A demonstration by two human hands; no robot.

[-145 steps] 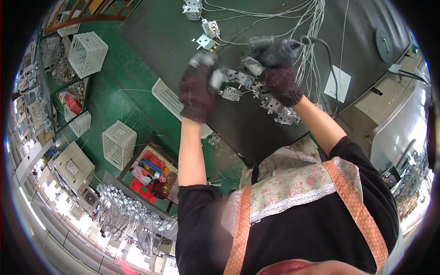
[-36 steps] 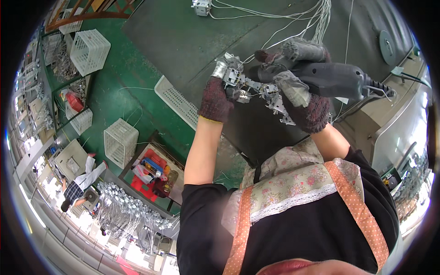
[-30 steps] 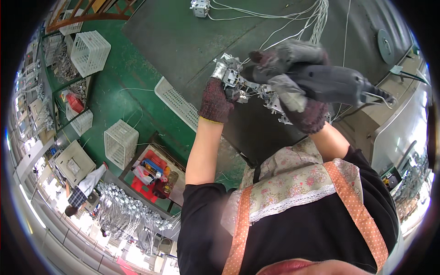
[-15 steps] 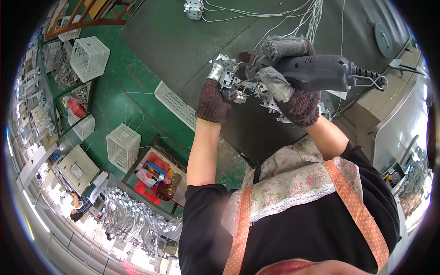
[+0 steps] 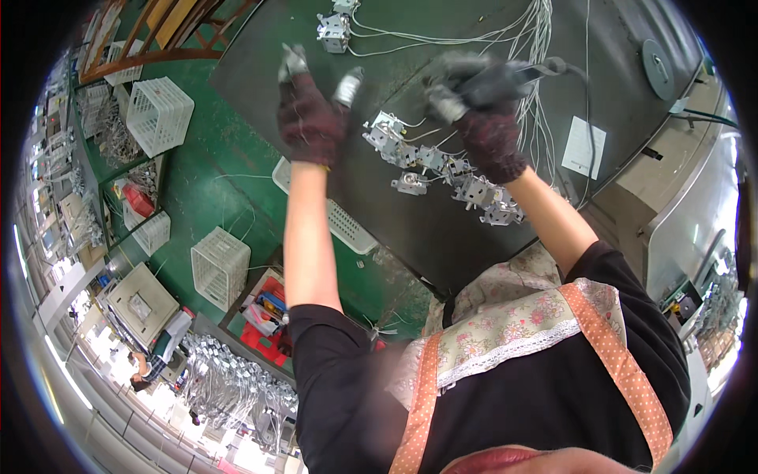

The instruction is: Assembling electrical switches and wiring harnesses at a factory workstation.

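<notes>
My left hand (image 5: 312, 118), in a dark red knit glove with taped fingertips, is raised over the left part of the table, its fingers and thumb apart and nothing in it. My right hand (image 5: 491, 141), gloved the same way, grips a dark corded power tool (image 5: 499, 84), blurred by motion; its tip cannot be made out. Between and below my hands lies a row of small silver metal fittings (image 5: 430, 158) with thin white wires. One fitting (image 5: 409, 183) sits slightly apart from the row, nearer to me.
More wired metal fittings (image 5: 333, 33) lie at the table's far edge, their bundle of white wires (image 5: 540, 47) running right. A white paper (image 5: 584, 147) and a round grey disc (image 5: 656, 65) are on the right. White crates (image 5: 221, 267) stand on the green floor at left.
My left hand has left the metal fittings and moved left and away from me, opening. My right hand has lifted the power tool off the row and swung it slightly left and away.
</notes>
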